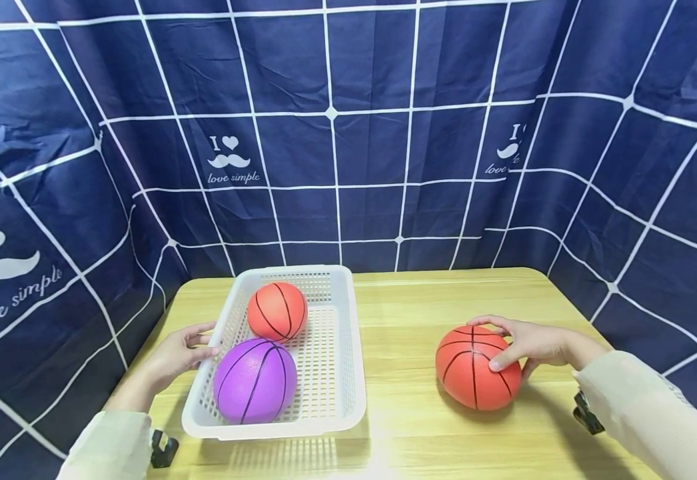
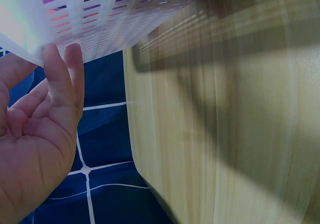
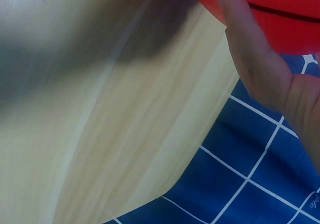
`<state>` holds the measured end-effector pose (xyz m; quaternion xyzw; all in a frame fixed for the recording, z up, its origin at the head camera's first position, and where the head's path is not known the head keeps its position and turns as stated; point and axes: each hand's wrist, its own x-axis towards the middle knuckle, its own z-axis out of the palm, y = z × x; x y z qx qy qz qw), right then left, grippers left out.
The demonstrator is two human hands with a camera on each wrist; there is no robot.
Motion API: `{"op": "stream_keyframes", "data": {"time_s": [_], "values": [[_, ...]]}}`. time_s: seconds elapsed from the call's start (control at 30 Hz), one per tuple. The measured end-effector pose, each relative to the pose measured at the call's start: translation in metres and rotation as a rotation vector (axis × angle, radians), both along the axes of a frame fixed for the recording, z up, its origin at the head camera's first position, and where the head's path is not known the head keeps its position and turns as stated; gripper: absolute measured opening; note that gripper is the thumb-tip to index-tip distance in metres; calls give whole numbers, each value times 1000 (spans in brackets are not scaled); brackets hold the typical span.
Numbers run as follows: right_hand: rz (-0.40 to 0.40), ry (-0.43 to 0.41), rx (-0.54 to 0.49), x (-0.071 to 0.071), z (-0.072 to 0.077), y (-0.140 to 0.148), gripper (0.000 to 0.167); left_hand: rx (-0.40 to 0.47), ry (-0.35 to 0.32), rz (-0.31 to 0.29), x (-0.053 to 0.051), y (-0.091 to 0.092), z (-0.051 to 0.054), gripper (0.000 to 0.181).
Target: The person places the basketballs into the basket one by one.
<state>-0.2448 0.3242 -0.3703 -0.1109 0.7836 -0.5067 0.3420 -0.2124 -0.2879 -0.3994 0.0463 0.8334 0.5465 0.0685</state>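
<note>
A white plastic basket (image 1: 348,347) with slotted walls stands on the left half of the table. Inside it lie a purple ball (image 1: 255,381) with black seam lines, nearer me, and an orange-red ball (image 1: 278,311) behind. My left hand (image 1: 177,357) grips the basket's left rim; in the left wrist view its fingertips (image 2: 56,59) touch the outer wall under the rim. To the right of the basket, my right hand (image 1: 531,343) holds a red basketball (image 1: 474,373), thumb on the near side and fingers over the top and back. Whether that ball touches the table I cannot tell.
The light wooden table (image 1: 402,320) has rounded far corners. Dark blue cloth (image 1: 366,153) with white grid lines hangs behind it and along both sides. Dark clips or straps (image 1: 164,448) sit by the wrists.
</note>
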Motion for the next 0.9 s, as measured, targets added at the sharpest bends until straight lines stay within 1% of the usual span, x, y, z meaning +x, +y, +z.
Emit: {"op": "stream_keyframes", "data": {"time_s": [0.13, 0.2, 0.3, 0.43, 0.53, 0.7, 0.77, 0.9], "values": [[1, 35, 10, -2, 1, 0, 77, -2, -1, 2, 0, 0, 0, 64], [3, 63, 12, -3, 4, 0, 76, -8, 4, -6, 0, -1, -1, 64], [0, 105, 2, -6, 9, -3, 77, -6, -4, 9, 0, 0, 0, 63], [-2, 159, -38, -11, 20, -10, 78, -4, -8, 19, 0, 1, 0, 63], [-1, 201, -72, -15, 29, -20, 77, -5, -2, 4, 0, 0, 1, 64], [0, 261, -102, -22, 43, -41, 76, -1, -7, 11, 0, 0, 0, 64], [2, 281, -103, -24, 47, -51, 76, -1, -13, 20, 0, 0, 0, 63], [13, 304, -121, -31, 51, -68, 76, -2, -5, 8, 0, -1, 0, 64]]}}
